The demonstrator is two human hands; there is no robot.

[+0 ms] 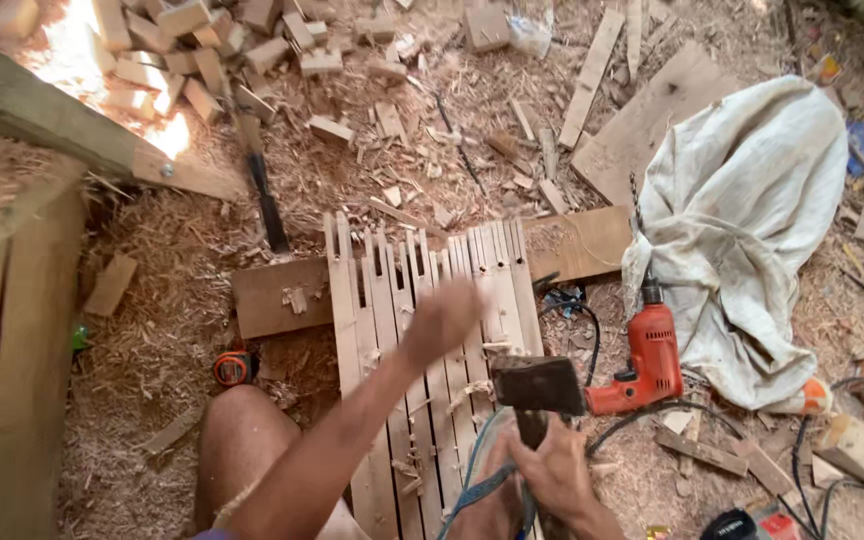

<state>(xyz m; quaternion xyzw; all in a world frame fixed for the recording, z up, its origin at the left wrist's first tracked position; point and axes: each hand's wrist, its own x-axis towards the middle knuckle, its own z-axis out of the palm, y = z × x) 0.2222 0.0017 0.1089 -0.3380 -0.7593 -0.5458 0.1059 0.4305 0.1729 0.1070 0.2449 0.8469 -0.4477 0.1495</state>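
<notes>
The right hand (552,470) is wrapped tight around the handle of a hammer (537,385), whose dark head sits above the near end of a row of slotted wooden slats (432,300) laid side by side on the sawdust-covered floor (152,340). The left hand (442,318) is blurred over the middle of the slats; how far it is open cannot be told. Just right of the hammer lies an orange electric drill (647,360), its bit pointing far, beside a crumpled white sack (752,230). A tape measure (233,367) rests left of the slats, near the knee.
</notes>
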